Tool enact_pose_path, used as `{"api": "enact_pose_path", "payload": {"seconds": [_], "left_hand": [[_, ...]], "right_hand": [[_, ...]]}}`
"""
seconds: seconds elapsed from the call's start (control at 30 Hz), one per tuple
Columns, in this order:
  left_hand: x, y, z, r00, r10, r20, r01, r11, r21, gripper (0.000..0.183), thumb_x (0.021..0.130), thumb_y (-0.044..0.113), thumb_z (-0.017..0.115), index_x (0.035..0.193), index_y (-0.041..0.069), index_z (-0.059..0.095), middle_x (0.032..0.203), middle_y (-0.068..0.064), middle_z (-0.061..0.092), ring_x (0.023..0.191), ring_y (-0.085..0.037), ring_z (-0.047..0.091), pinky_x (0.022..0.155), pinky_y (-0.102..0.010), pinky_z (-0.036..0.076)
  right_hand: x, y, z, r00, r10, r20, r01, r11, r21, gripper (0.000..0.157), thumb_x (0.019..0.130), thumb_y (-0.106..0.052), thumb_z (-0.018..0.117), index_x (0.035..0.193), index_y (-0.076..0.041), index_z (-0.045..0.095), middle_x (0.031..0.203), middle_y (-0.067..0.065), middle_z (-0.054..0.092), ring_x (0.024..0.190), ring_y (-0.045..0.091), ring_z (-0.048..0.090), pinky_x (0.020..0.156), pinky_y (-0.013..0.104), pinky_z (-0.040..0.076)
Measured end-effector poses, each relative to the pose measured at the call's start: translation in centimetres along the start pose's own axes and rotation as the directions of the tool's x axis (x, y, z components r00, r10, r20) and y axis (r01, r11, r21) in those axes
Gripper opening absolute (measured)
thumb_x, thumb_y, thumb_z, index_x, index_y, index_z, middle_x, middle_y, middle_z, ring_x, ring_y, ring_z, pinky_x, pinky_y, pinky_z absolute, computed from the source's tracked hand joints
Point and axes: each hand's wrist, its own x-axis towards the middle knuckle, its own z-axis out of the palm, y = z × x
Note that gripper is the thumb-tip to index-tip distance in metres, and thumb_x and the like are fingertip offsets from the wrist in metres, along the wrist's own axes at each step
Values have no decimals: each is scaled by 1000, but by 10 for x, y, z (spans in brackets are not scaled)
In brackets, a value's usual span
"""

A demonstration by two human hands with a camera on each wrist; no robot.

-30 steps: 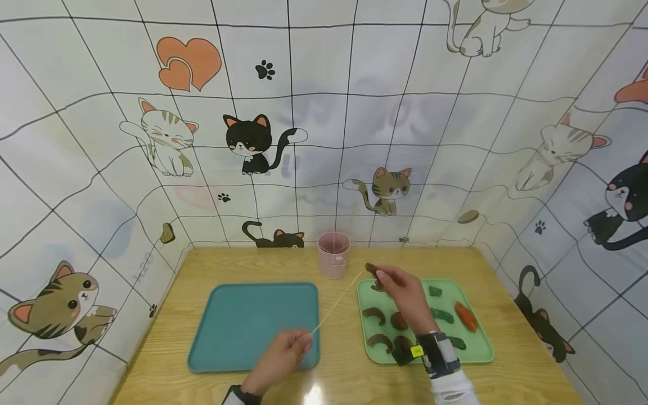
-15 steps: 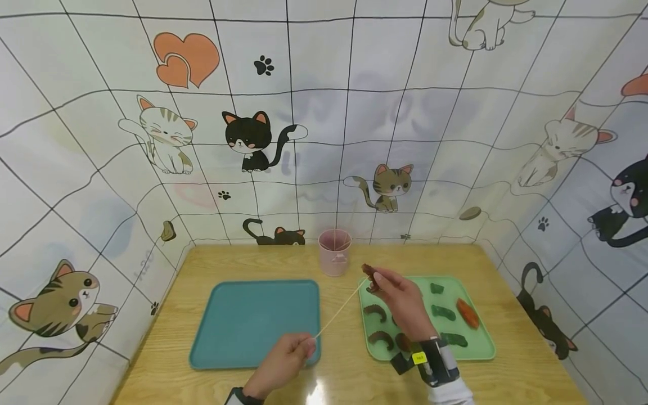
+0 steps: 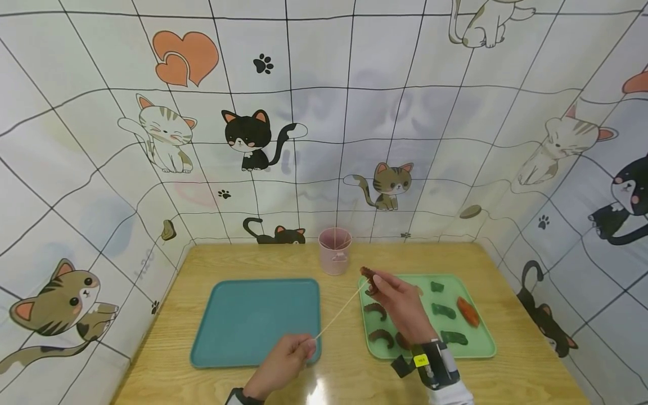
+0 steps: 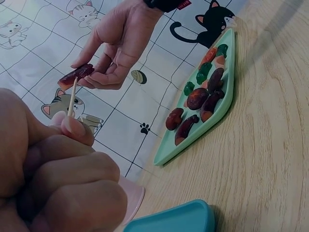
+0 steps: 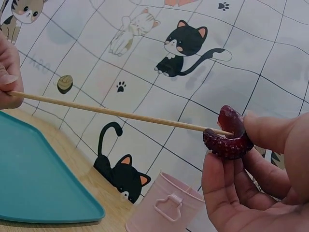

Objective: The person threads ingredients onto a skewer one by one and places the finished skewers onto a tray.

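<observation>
My left hand [image 3: 283,360] pinches a thin bamboo skewer [image 3: 343,308] by its near end, thumb on top and fingers curled. The skewer slants up to the right. Between thumb and fingertips, my right hand [image 3: 405,306] holds a dark red, curved piece like an octopus tentacle [image 5: 229,147], bumpy along its outer side. In the right wrist view the skewer's tip reaches inside the curve and meets the piece; whether it has pierced it I cannot tell. Both hands are raised above the table, the right one over the left edge of the green tray [image 3: 478,344].
On the green tray lie several dark curved and rounded pieces, several green pieces [image 3: 444,311] and an orange piece [image 3: 468,312]. A teal tray [image 3: 253,320] stands at left. Behind, a pink bucket [image 3: 334,261] with thin sticks stands near the cat-print wall covering [image 3: 314,124].
My right hand has drifted slightly left and down with the tentacle piece. The left hand has shifted a little right and up, skewer still pinched. The view has tilted slightly.
</observation>
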Motion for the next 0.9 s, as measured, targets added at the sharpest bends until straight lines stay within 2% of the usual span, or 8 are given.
{"api": "enact_pose_path", "payload": {"seconds": [0.17,0.3,0.43,0.53,0.63,0.9], "left_hand": [[0,2,0,1000,4,-2,-4,1000,5,44,110,24,48,79,-7,50,61,3,33,50,0,29,53,-21,29],[0,3,0,1000,4,-2,-4,1000,8,42,110,23,48,78,-5,48,61,3,32,50,-1,27,53,-22,28],[-1,4,0,1000,7,-11,-7,1000,13,41,110,23,49,77,-2,48,63,3,32,52,-2,27,55,-23,28],[-1,5,1,1000,10,-22,-10,1000,20,41,109,24,49,77,-1,49,63,3,33,53,-1,28,56,-23,28],[-1,5,2,999,17,-30,-16,1000,24,41,109,24,50,76,-1,50,63,3,33,53,-1,28,56,-22,28],[-1,4,3,998,37,-42,-36,999,29,41,109,21,50,75,-1,49,64,4,35,54,1,30,57,-20,30]], "right_hand": [[-3,-1,1,999,42,27,-42,999,17,48,100,-29,68,139,-3,61,136,1,67,112,18,64,96,28,55],[-4,0,3,997,71,10,-72,996,44,38,101,-24,67,130,1,66,124,7,66,106,18,65,92,30,57],[-5,1,5,997,81,3,-81,996,-28,40,101,-24,67,130,3,64,116,7,64,101,17,66,88,33,58],[-5,2,6,998,69,1,-69,994,-88,44,100,-26,68,133,2,63,118,7,65,102,18,66,88,35,58],[-6,2,8,998,59,-15,-60,993,-104,43,100,-26,68,133,1,63,120,8,66,102,18,67,88,36,58],[-8,4,10,998,30,-52,-34,996,-80,41,99,-22,70,131,4,64,113,7,66,98,19,68,86,37,60]]}}
